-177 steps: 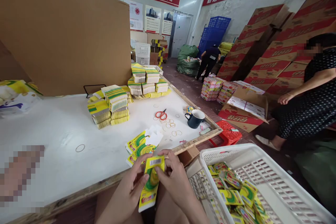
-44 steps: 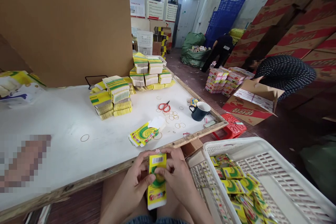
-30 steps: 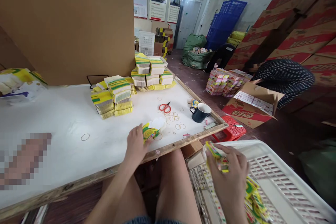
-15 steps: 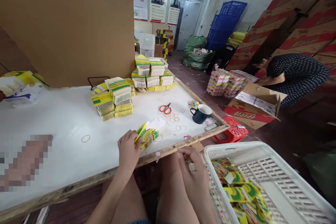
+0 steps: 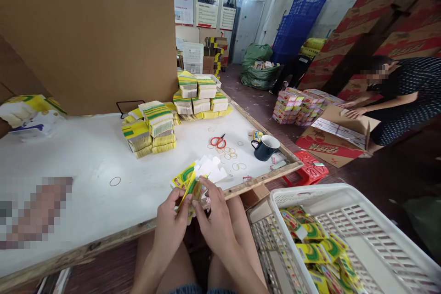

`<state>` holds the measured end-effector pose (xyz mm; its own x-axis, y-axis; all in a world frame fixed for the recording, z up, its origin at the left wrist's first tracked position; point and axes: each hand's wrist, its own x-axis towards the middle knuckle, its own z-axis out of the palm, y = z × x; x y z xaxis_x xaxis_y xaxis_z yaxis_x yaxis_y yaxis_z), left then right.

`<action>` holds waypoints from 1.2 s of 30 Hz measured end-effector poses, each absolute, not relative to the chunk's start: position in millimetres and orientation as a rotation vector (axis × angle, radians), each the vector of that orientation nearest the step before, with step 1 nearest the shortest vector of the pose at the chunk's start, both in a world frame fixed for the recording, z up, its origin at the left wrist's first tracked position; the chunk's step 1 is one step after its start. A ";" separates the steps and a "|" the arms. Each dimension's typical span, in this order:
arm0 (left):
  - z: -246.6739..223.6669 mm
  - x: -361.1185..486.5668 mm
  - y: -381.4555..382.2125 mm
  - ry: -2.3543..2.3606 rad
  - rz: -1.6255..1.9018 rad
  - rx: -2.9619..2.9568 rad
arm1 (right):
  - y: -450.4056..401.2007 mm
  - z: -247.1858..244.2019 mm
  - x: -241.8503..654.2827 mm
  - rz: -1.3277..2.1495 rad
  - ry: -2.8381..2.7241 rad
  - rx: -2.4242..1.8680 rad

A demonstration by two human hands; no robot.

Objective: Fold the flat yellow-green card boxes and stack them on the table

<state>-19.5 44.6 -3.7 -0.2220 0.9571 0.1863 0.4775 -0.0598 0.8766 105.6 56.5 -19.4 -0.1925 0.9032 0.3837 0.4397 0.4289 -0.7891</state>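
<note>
Over the table's front edge, my left hand [image 5: 172, 216] grips a yellow-green carton [image 5: 190, 193] at its left side. From the right, my right hand [image 5: 215, 213] pinches the same carton, its fingertips close to the left ones. Behind the hands, flat cartons [image 5: 182, 175] with white flaps [image 5: 212, 168] lie on the white table [image 5: 82, 156]. Stacks of flat yellow cartons [image 5: 158, 121] stand farther back. Red-handled scissors [image 5: 218, 142] and loose rubber bands [image 5: 229, 154] lie to the right of them. A white basket [image 5: 289, 234] at the lower right holds yellow-green packets [image 5: 320, 250].
A dark mug [image 5: 264, 148] stands near the table's right corner. Beyond the wooden edge are a red stool [image 5: 306, 170] and an open cardboard box [image 5: 334, 147]. A person [image 5: 396, 82] bends over that box. Another person's blurred arm [image 5: 41, 213] lies at the left.
My right hand has moved left and up from beside the basket to the carton. My left hand has drawn a carton toward me. The person at the box has raised their upper body.
</note>
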 end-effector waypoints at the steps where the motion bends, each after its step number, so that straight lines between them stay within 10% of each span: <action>1: -3.8 -18.2 43.9 1.703 1.246 1.514 | 54.9 -18.7 106.4 0.656 -1.797 -1.147; 36: -13.3 -20.7 50.8 1.155 1.157 0.797 | 71.7 -10.4 91.0 1.086 -1.290 -0.805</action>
<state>-20.7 50.8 -13.3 -0.0064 0.9634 -0.2680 -0.2703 0.2564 0.9280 91.0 71.7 -10.4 -0.0532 0.9403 0.3362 -0.1713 0.3231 -0.9307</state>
